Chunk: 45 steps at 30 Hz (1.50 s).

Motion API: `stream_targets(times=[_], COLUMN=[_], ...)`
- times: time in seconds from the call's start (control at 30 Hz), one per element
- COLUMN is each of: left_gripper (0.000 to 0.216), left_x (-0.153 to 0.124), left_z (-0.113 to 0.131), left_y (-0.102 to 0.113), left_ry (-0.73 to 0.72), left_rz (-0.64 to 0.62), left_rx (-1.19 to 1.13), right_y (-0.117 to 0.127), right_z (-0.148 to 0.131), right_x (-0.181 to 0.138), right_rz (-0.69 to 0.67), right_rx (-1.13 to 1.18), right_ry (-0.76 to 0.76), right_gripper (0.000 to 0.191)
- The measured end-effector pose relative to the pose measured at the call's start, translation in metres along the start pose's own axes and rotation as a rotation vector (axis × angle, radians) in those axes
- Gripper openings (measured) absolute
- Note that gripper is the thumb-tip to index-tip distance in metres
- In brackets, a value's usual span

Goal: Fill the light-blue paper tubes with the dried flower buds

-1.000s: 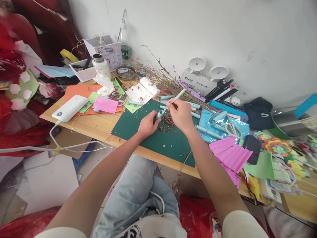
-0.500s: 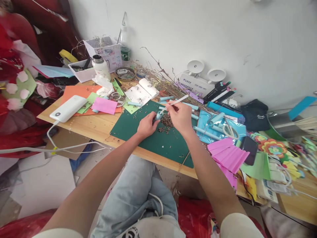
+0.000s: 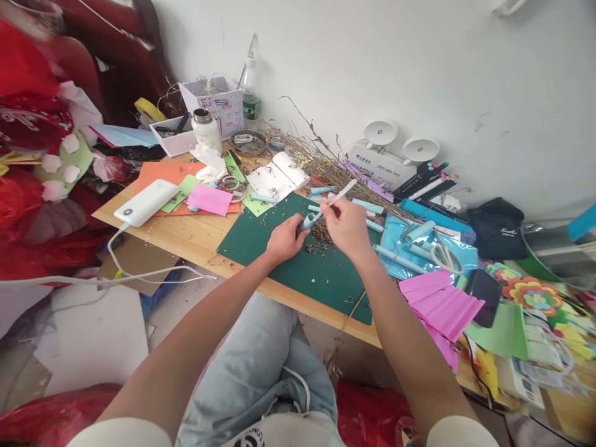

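My left hand (image 3: 285, 239) is closed around a light blue paper tube (image 3: 308, 220), its round open end facing up. In my right hand (image 3: 345, 225) I pinch a thin white strip (image 3: 342, 194), its lower end at the mouth of the tube. How far the strip reaches inside cannot be seen. Under and between the hands lies a pile of dry brown plant bits (image 3: 320, 231) on the dark green cutting mat (image 3: 298, 282). Several more pale blue tubes (image 3: 367, 205) lie behind my right hand.
Dry twigs (image 3: 321, 149) stretch along the back of the table. At left are a white power bank (image 3: 146, 202), a pink paper sheet (image 3: 209, 199) and an open white bottle (image 3: 206, 130). Blue plastic packaging (image 3: 395, 233) and folded pink paper (image 3: 442, 301) sit right of my right forearm.
The camera view has shifted, so the scene sits slightly further right. Both hands keep their grip on the tube and the strip, with little visible movement between them.
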<state>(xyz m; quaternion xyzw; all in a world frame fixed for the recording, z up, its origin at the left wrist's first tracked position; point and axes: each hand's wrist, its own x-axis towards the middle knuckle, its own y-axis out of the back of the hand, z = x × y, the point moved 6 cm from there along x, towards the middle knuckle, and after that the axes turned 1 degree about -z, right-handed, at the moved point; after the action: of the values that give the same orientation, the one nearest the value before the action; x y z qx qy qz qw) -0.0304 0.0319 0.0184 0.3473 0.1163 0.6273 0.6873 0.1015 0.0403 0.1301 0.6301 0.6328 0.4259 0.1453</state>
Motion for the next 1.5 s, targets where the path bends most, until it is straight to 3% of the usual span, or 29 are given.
stream_targets(times=[0.1,0.37,0.77,0.87,1.0,1.13,1.23,1.33,1.5], left_gripper=[0.014,0.014,0.014,0.015,0.013,0.013,0.012,0.012,0.012], left_x=[0.000,0.000,0.000,0.000,0.000,0.000,0.000,0.000,-0.001], left_z=[0.000,0.000,-0.001,0.000,0.000,0.000,0.001,0.001,0.003], left_y=[0.001,0.001,-0.001,0.000,0.001,0.001,0.000,0.000,0.001], left_ry=[0.012,0.015,0.016,0.022,0.018,0.005,0.006,0.016,-0.001], left_rz=[-0.002,-0.006,-0.002,-0.013,-0.018,-0.010,-0.015,-0.020,-0.003], left_rx=[0.014,0.004,0.011,0.009,0.019,0.015,0.026,0.035,0.015], right_y=[-0.004,-0.010,-0.010,-0.006,-0.012,-0.012,-0.017,-0.016,-0.014], right_z=[-0.005,-0.005,0.007,0.013,0.008,0.001,-0.005,-0.003,-0.003], right_x=[0.000,-0.003,-0.002,-0.005,-0.008,-0.009,-0.010,-0.010,-0.010], right_rz=[-0.056,0.012,0.003,0.126,0.068,0.124,0.099,0.146,0.110], right_rx=[-0.093,-0.090,0.158,0.138,0.006,-0.098,-0.111,-0.108,-0.134], right_ry=[0.079,0.145,-0.063,-0.112,-0.060,0.009,0.107,0.086,0.142], right_gripper=[0.019,0.022,0.021,0.022,0.021,0.026,0.028,0.032,0.030])
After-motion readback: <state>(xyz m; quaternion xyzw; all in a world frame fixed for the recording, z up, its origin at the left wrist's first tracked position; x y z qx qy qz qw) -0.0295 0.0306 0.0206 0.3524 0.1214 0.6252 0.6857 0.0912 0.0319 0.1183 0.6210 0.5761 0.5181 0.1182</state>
